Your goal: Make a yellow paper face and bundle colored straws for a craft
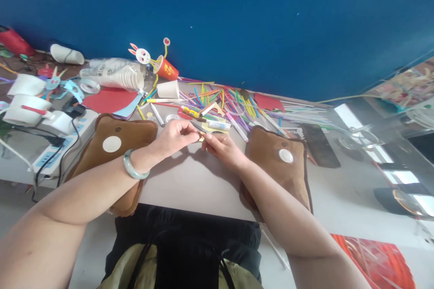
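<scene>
Near the middle of the table, my left hand and my right hand meet fingertip to fingertip. Both are closed in a pinch around something small and thin, partly dark, that is too small to name. A pale green bangle circles my left wrist. Just beyond the fingers lie a yellow glue stick or marker and a white tube. A brown cushion is under my left forearm, and another brown cushion is beside my right forearm.
Colourful sticks spread along the blue wall. White paper cups, red paper and a power strip with cables are on the left. A red cup bears a rabbit figure. A dark phone-like slab lies right.
</scene>
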The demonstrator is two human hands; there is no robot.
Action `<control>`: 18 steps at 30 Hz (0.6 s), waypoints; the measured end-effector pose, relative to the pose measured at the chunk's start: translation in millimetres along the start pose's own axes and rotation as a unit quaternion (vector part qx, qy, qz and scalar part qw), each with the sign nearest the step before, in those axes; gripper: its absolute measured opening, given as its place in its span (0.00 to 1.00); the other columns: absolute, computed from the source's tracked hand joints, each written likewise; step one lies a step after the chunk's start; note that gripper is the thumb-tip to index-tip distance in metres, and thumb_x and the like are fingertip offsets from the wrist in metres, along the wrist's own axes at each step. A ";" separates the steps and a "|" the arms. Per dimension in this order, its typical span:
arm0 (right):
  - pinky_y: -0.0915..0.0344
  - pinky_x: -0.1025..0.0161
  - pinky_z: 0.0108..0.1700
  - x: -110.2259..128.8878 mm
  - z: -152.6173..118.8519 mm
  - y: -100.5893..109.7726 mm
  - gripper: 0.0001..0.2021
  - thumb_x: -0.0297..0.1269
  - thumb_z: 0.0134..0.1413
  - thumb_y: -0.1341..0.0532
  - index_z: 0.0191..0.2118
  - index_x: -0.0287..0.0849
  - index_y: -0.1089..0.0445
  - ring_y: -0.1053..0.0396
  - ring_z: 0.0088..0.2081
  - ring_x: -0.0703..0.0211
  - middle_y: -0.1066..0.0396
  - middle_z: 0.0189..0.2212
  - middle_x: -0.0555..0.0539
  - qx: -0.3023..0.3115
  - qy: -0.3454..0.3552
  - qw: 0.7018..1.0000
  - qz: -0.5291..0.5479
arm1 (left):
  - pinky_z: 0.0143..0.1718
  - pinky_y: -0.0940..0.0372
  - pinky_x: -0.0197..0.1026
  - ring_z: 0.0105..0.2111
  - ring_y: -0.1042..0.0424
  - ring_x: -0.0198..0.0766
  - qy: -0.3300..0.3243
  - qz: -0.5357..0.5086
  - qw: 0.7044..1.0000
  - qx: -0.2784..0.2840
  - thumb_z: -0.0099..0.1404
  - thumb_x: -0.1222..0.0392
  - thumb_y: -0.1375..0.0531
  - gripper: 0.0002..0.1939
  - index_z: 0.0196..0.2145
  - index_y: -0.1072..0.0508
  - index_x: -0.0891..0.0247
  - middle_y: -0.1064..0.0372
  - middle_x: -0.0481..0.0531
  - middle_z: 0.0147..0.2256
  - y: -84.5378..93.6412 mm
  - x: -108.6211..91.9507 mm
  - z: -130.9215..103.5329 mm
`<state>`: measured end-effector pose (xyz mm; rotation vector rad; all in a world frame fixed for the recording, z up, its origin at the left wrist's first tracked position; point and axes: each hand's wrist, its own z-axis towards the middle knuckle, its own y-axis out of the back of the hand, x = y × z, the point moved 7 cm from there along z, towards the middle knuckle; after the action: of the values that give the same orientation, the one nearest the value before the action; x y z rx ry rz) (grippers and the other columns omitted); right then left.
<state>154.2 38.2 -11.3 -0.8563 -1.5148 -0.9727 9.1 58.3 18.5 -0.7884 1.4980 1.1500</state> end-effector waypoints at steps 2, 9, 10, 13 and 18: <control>0.58 0.65 0.21 -0.5 0.1 -0.1 0.29 0.63 0.59 0.43 0.25 0.39 0.29 0.54 0.18 0.69 0.48 0.14 0.56 -0.001 -0.002 1.000 0.001 | 0.32 0.35 0.38 0.29 0.27 0.37 0.000 -0.005 1.000 0.000 0.54 0.56 0.37 0.09 0.26 0.24 0.65 0.25 0.51 0.26 -0.1 -0.5 -0.2; 0.58 0.66 0.21 -0.2 0.4 1.0 0.30 0.65 0.57 0.42 0.24 0.39 0.30 0.53 0.19 0.69 0.50 0.14 0.56 -0.012 -0.003 1.000 -0.007 | 0.31 0.36 0.38 0.29 0.28 0.37 0.013 -0.008 1.000 0.000 0.53 0.56 0.36 0.09 0.25 0.24 0.65 0.25 0.51 0.25 -0.5 -1.2 -1.2; 0.59 0.66 0.21 -0.1 0.6 0.9 0.30 0.65 0.56 0.41 0.24 0.39 0.30 0.54 0.19 0.69 0.50 0.14 0.56 -0.014 -0.003 1.000 -0.006 | 0.31 0.36 0.38 0.29 0.28 0.37 0.014 -0.009 1.000 0.001 0.53 0.56 0.36 0.09 0.25 0.24 0.65 0.25 0.51 0.25 -0.6 -0.9 -1.1; 0.59 0.66 0.21 -2.3 1.4 0.9 0.30 0.66 0.54 0.40 0.23 0.39 0.31 0.54 0.18 0.69 0.50 0.14 0.56 -0.023 -0.010 1.000 0.017 | 0.32 0.35 0.38 0.29 0.28 0.37 0.013 -0.017 1.000 0.007 0.54 0.56 0.36 0.09 0.26 0.23 0.65 0.24 0.51 0.26 -1.5 0.3 -0.5; 0.62 0.66 0.20 -8.8 2.2 3.3 0.28 0.66 0.50 0.37 0.28 0.40 0.30 0.59 0.17 0.71 0.53 0.14 0.59 -0.062 -0.026 0.990 0.126 | 0.36 0.34 0.38 0.32 0.27 0.37 0.012 -0.040 0.999 0.013 0.57 0.57 0.37 0.08 0.27 0.22 0.64 0.24 0.51 0.28 -2.6 4.6 0.1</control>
<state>157.6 41.4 -19.8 -1.1398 -1.3619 -0.8686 10.4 58.0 13.4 -0.8398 1.4846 1.0627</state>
